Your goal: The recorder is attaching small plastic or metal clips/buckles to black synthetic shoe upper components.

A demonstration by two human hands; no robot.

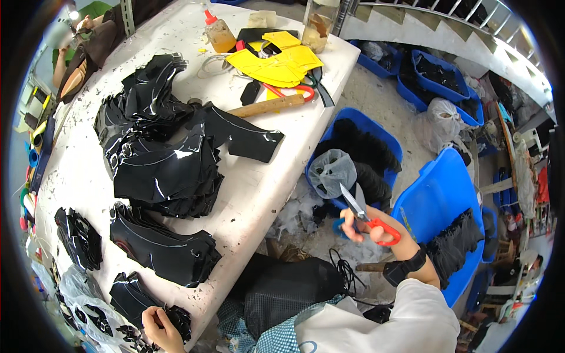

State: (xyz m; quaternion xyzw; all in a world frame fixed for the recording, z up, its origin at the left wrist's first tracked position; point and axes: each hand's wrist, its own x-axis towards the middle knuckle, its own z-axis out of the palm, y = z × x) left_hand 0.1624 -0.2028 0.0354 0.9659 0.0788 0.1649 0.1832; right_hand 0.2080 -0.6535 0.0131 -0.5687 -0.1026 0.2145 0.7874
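Note:
My right hand [353, 227], raised beyond the table's right edge, holds scissors [385, 232] with orange handles, their blades pointing up and left. Something small and blue [339, 227] shows beside its fingers; I cannot tell what it is. My left hand [162, 329] rests at the table's near edge, its fingers curled onto a small stack of black cut pieces [130, 299]; the fingertips are partly hidden. Farther up lie a curved stack of black pieces [168, 250], a small bundle [78, 238] and a large heap [162, 176] with pale lines on it.
At the table's [253, 194] far end are yellow pieces [276, 62], a red-capped bottle [219, 32], a jar [319, 26], a wooden handle [268, 106] and red-handled tool [303, 93]. Blue bins [432, 182] stand right. A person [88, 44] sits far left. A clear bag [82, 294] lies near left.

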